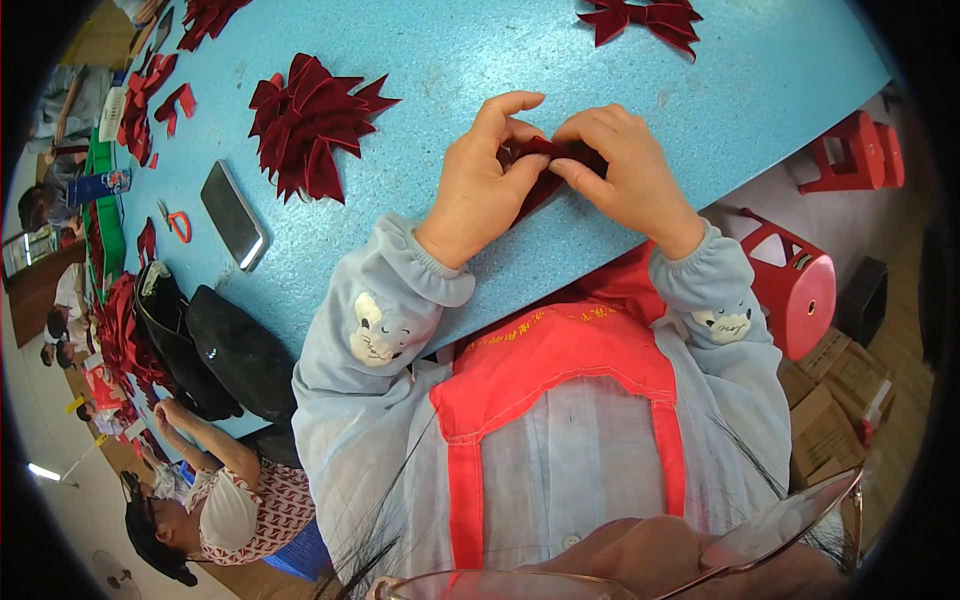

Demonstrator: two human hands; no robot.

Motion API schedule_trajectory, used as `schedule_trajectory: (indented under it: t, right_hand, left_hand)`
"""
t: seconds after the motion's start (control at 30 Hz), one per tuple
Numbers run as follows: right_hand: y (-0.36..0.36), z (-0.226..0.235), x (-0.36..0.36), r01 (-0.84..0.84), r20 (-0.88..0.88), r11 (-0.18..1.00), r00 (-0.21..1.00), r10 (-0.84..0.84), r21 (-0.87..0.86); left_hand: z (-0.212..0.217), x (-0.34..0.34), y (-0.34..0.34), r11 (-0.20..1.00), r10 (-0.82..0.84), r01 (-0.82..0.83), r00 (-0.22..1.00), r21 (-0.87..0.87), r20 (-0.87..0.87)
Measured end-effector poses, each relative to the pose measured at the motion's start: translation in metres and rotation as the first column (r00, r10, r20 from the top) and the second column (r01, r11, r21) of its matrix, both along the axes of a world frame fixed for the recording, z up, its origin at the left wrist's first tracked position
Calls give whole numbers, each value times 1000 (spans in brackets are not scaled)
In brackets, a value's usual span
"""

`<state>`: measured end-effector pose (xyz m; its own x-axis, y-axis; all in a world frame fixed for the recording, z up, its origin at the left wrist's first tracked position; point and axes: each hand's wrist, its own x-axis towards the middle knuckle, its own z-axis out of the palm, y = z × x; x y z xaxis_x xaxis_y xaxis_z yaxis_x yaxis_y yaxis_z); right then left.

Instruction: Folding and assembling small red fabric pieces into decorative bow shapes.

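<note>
Dark red velvet ribbon (540, 194) is folded between my two hands, low over the blue table near its front edge. My left hand (478, 185) pinches it from one side, thumb pressed down and index finger raised in a curve. From the other side my right hand (632, 180) grips it, the thumb tips almost meeting at its middle. Much of the ribbon is hidden under my fingers. A heap of dark red velvet bows (315, 128) lies to the left of my hands. Beyond them, at the far edge of view, rests a single bow (648, 18).
On the left of the blue table (420, 60) are a phone (234, 216), orange-handled scissors (178, 224) and black bags (240, 350). More red ribbon pieces (125, 330) lie further along, near a seated person (230, 500). Red stools (795, 290) and cardboard boxes (840, 400) stand at the right.
</note>
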<state>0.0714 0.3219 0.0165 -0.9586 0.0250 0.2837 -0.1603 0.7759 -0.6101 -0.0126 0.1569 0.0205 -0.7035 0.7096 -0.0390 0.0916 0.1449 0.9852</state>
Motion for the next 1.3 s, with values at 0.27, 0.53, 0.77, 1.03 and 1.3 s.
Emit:
schedule_trajectory:
  t: [0.27, 0.53, 0.77, 1.03, 1.3]
  right_hand:
    - [-1, -6, -2, 24, 48, 1000, 999, -23, -20]
    - [-2, 4, 0, 34, 84, 975, 996, -16, -221]
    - [1, -3, 0, -18, 42, 985, 999, 26, -171]
    - [3, -3, 0, 28, 126, 981, 992, -3, -193]
    - [30, 5, 15, 39, -7, 995, 999, -39, -96]
  left_hand:
    - [-12, 5, 3, 989, 137, -138, 990, 52, 26]
    - [-14, 5, 5, 985, 90, -119, 972, 125, 219]
    - [-16, 11, 6, 979, 107, -143, 967, 147, 231]
    - [-9, 13, 3, 995, 91, -99, 967, -19, -239]
    - [-18, -4, -3, 989, 147, -147, 988, -14, 49]
